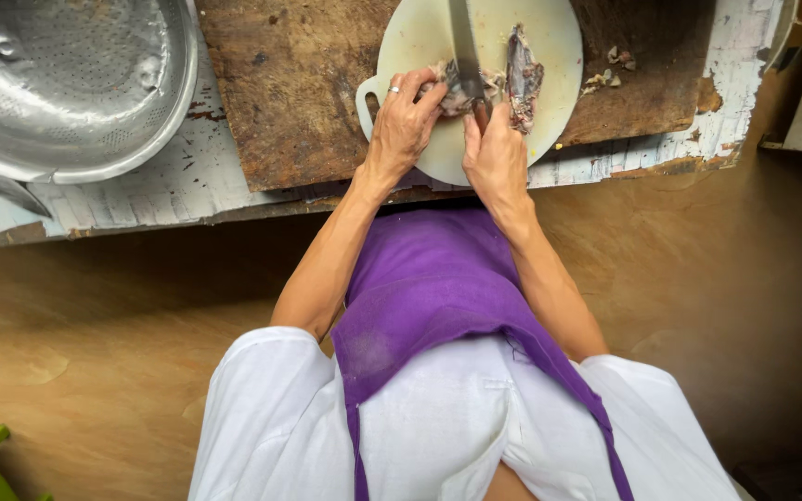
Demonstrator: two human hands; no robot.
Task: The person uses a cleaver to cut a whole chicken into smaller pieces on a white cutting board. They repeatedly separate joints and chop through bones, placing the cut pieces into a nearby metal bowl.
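I am looking straight down at my two hands working on a round white board (549, 56) that is lying on a worn wooden slab (299, 83). My left hand (403, 125), wearing a ring, is curling its fingers over a pale, ragged piece of fish (452, 93) near the middle of the board and is pressing it down; the fingers are bent closed on it, thumb tucked under where I cannot see it. My right hand (496, 158) is sitting just beside the left, closed around the handle of a knife (464, 46); the handle itself is hidden inside the fist, so I cannot tell how tightly I am gripping. The blade is pointing away from me across the board and is resting on the fish right by my left fingertips. A second, darker strip of fish (523, 74) is lying on the board to the right of the blade, touching it or nearly so. A few small scraps (610, 74) are sitting on the slab just past the board's right edge. A metal colander (67, 83) is standing on the chipped white bench (141, 190), well apart on the left. My purple apron (438, 278) is hanging over white trousers (271, 427) below.
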